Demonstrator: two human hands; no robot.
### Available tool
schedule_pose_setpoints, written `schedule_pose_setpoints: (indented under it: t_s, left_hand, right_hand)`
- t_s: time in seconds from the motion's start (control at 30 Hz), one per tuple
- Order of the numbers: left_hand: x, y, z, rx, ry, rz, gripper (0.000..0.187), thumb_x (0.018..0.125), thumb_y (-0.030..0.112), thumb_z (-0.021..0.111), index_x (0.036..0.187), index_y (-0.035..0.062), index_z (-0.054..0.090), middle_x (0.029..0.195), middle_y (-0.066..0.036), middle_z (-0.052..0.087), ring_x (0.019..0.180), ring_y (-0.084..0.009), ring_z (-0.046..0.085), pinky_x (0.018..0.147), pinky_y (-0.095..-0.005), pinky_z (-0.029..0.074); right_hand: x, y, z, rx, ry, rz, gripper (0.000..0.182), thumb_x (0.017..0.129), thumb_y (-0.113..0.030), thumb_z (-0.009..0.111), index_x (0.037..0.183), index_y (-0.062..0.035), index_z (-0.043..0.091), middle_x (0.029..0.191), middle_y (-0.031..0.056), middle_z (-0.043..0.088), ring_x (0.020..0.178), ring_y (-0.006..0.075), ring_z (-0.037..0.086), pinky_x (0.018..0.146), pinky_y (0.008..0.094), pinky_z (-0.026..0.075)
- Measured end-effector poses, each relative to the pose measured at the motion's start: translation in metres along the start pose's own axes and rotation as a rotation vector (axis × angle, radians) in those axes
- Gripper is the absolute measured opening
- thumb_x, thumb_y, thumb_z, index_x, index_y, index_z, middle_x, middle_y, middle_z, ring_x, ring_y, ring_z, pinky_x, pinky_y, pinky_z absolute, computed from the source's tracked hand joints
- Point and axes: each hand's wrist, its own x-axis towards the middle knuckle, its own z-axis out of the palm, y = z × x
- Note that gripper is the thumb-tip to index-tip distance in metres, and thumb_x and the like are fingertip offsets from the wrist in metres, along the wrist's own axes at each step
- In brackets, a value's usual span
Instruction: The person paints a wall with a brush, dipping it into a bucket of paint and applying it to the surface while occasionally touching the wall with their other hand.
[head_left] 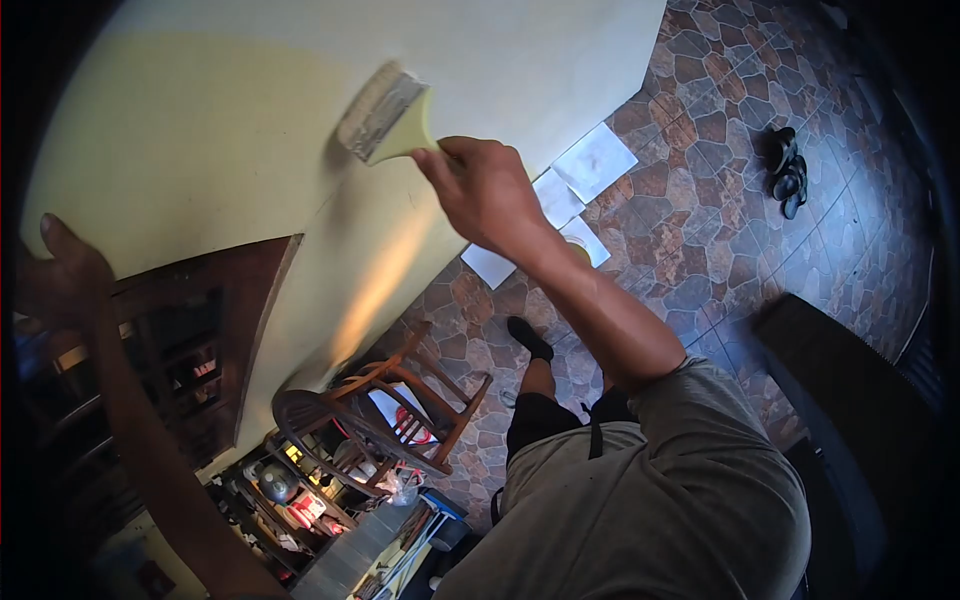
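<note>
Shirt cloth (650, 500) fills the space nearest the camera, grey-brown and creased over my torso and up to my right shoulder. From there my right arm (610, 300) stretches out toward the pale wall (240, 130), bare from the sleeve down, with only a slight bend at the elbow. My right hand (485, 190) is clamped on the pale yellow-green handle of a wide brush (385, 115): thumb along the handle, the other fingers curled in together. Its whitish bristles are at the wall's face, though I cannot tell whether they touch it or sit just off it.

My left arm (150, 430) is raised too, long and nearly straight, with the left hand (75, 270) up near the wall, beside the dark wooden window frame (265, 270) set into it. One digit stands apart from the rest; the others fade into the dim edge, so I cannot tell how far open they are or whether they touch anything.

White sheets (595, 162) lie on the stone-patterned floor (700, 200) along the foot of the wall. A wooden chair (385, 390) stands near the wall, and black footwear (788, 175) lies well apart from it.
</note>
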Motion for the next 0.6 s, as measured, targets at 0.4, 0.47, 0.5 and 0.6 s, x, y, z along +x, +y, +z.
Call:
schedule_pose_setpoints:
  t_s: [0.4, 0.47, 0.5, 0.6]
  left_hand:
    - [0.006, 0.014, -0.008, -0.152, 0.055, -0.086, 0.071, 0.095, 0.058, 0.053, 0.145, 0.0078, 0.054, 0.157, -0.016, 0.041, 0.150, -0.0394, 0.028, 0.114, -0.0751, 0.010]
    - [0.004, 0.010, -0.004, -0.156, 0.034, -0.120, 0.070, 0.096, 0.058, 0.053, 0.146, 0.0089, 0.053, 0.157, -0.017, 0.040, 0.150, -0.0397, 0.029, 0.113, -0.0753, 0.011]
    - [0.004, 0.009, -0.004, -0.145, 0.025, -0.138, 0.070, 0.096, 0.059, 0.052, 0.146, 0.0093, 0.053, 0.157, -0.017, 0.040, 0.149, -0.0398, 0.029, 0.113, -0.0753, 0.012]
    - [0.010, 0.018, -0.011, -0.055, 0.062, -0.074, 0.067, 0.097, 0.054, 0.053, 0.143, 0.0063, 0.055, 0.152, -0.019, 0.047, 0.144, -0.0403, 0.037, 0.114, -0.0659, 0.021]
  right_hand:
    - [0.022, 0.213, 0.067, -0.122, 0.156, 0.053, 0.039, 0.100, -0.036, 0.064, 0.088, 0.0014, 0.068, 0.074, 0.0285, 0.065, 0.077, 0.0481, 0.066, 0.067, 0.0537, 0.052]
    - [0.022, 0.272, 0.072, -0.242, 0.113, 0.169, 0.040, 0.100, -0.037, 0.063, 0.096, 0.0023, 0.071, 0.081, 0.0273, 0.069, 0.075, 0.0456, 0.068, 0.066, 0.0479, 0.053]
    - [0.023, 0.293, 0.074, -0.246, 0.110, 0.160, 0.040, 0.100, -0.037, 0.063, 0.096, 0.0023, 0.071, 0.081, 0.0273, 0.069, 0.075, 0.0456, 0.068, 0.066, 0.0479, 0.053]
    - [0.032, 0.318, 0.077, -0.310, 0.001, 0.262, 0.043, 0.101, -0.036, 0.061, 0.091, 0.0046, 0.071, 0.076, 0.0227, 0.071, 0.063, 0.0377, 0.068, 0.059, 0.0459, 0.052]
